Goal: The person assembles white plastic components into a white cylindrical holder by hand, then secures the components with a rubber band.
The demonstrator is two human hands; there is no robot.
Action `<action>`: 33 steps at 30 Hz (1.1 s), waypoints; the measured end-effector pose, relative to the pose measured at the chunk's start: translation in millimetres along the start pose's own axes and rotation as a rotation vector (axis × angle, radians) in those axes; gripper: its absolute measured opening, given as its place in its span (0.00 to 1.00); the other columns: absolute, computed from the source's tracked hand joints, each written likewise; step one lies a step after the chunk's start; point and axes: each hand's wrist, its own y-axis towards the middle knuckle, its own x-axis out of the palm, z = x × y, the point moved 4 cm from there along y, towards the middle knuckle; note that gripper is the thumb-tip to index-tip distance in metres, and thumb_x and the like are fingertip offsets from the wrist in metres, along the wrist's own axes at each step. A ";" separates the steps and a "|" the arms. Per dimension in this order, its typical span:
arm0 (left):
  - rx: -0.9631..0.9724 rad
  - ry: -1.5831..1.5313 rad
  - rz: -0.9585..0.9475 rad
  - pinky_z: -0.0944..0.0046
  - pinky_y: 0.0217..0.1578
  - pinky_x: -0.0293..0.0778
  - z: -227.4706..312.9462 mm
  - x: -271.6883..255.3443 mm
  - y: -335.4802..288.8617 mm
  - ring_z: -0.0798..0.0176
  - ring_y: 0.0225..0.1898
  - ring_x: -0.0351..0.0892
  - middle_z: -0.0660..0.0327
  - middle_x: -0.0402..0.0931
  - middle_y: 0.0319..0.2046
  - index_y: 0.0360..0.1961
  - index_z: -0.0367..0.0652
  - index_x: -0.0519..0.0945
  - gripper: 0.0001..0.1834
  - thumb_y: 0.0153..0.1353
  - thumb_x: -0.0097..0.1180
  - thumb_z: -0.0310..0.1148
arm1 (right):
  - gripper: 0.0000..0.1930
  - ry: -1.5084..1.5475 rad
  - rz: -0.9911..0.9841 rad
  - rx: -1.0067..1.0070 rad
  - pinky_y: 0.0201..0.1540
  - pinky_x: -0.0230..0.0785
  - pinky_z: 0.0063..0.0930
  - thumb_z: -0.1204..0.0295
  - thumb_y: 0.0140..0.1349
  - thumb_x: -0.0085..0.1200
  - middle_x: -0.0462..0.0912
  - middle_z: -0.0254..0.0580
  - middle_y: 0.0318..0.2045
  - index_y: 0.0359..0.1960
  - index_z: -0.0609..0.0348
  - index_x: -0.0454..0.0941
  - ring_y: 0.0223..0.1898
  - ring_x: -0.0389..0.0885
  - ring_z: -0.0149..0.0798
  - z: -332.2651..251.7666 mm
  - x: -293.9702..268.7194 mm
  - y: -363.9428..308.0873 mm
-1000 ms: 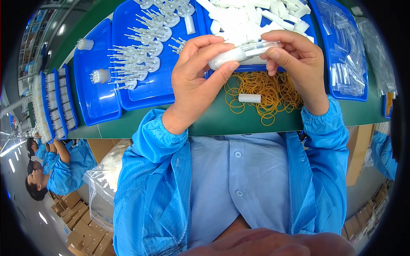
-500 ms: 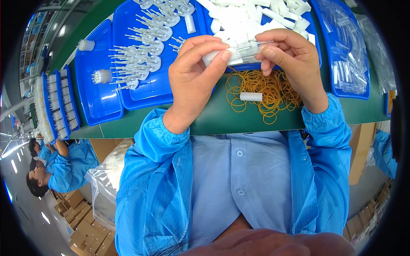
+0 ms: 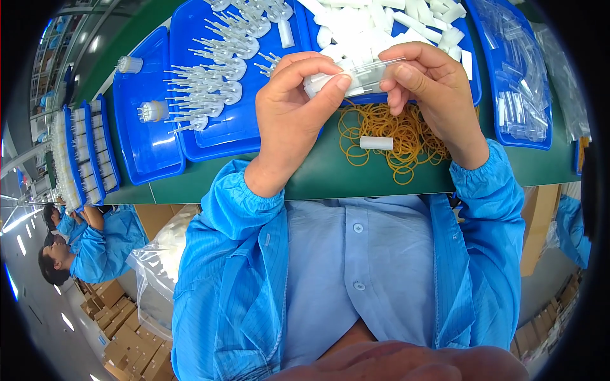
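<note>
In front of my chest, above the near edge of the trays, my left hand (image 3: 289, 117) pinches a white cylindrical piece (image 3: 316, 82) between thumb and fingers. Thin rods run from that piece toward my right hand (image 3: 438, 95), whose thumb and forefinger close on a clear plastic sleeve (image 3: 385, 65). The sleeve lies along the rods; how far it covers them I cannot make out. Below the hands, yellow rubber bands (image 3: 413, 136) are heaped on the green table (image 3: 248, 181). A short white cylinder (image 3: 376, 143) rests on them.
White foam-like pieces (image 3: 356, 28) fill the tray beyond my hands. Several pronged white parts (image 3: 213, 76) sit in a blue tray (image 3: 248, 130) at left, beside another blue tray (image 3: 149, 152). A right-hand tray (image 3: 537, 144) holds clear sleeves (image 3: 518, 76). Another person (image 3: 101, 247) works at far left.
My left hand has shifted slightly to the right, and its thumb now covers more of the white piece. My right hand has barely moved.
</note>
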 end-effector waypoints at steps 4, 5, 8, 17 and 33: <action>-0.031 -0.032 0.012 0.71 0.42 0.69 -2.6 1.3 0.3 0.69 0.42 0.73 0.60 0.73 0.41 0.36 0.38 0.80 0.08 0.54 0.64 0.20 | 0.12 -0.050 0.003 -0.030 0.31 0.75 0.17 0.73 0.66 0.52 0.82 0.40 0.30 0.48 0.65 0.77 0.27 0.80 0.26 -1.3 0.8 -0.8; -0.036 -0.036 0.017 0.71 0.42 0.69 -2.9 1.2 0.4 0.69 0.42 0.72 0.61 0.73 0.41 0.36 0.38 0.80 0.08 0.54 0.64 0.20 | 0.12 -0.063 0.008 -0.033 0.31 0.75 0.18 0.73 0.66 0.52 0.82 0.40 0.30 0.48 0.65 0.77 0.27 0.80 0.26 -1.5 1.0 -0.8; 0.004 0.028 0.007 0.70 0.42 0.70 -3.7 0.1 0.0 0.69 0.42 0.72 0.61 0.72 0.42 0.37 0.38 0.80 0.09 0.53 0.64 0.20 | 0.12 -0.063 0.005 -0.015 0.31 0.74 0.17 0.73 0.65 0.52 0.82 0.40 0.30 0.48 0.65 0.77 0.27 0.80 0.26 -1.8 1.1 -0.5; -0.017 -0.006 -0.022 0.70 0.42 0.70 -2.0 1.8 0.1 0.69 0.43 0.73 0.60 0.70 0.43 0.38 0.38 0.79 0.11 0.53 0.63 0.20 | 0.11 -0.140 0.013 -0.064 0.31 0.74 0.17 0.73 0.65 0.53 0.82 0.39 0.30 0.47 0.64 0.78 0.27 0.79 0.25 -4.4 0.5 -1.4; 0.054 0.002 -0.114 0.68 0.50 0.70 6.9 4.9 -3.8 0.65 0.52 0.69 0.58 0.68 0.48 0.44 0.37 0.77 0.14 0.56 0.56 0.17 | 0.12 -0.206 0.089 -0.065 0.28 0.69 0.15 0.71 0.65 0.53 0.79 0.33 0.25 0.48 0.61 0.79 0.23 0.74 0.22 -7.3 -5.8 0.1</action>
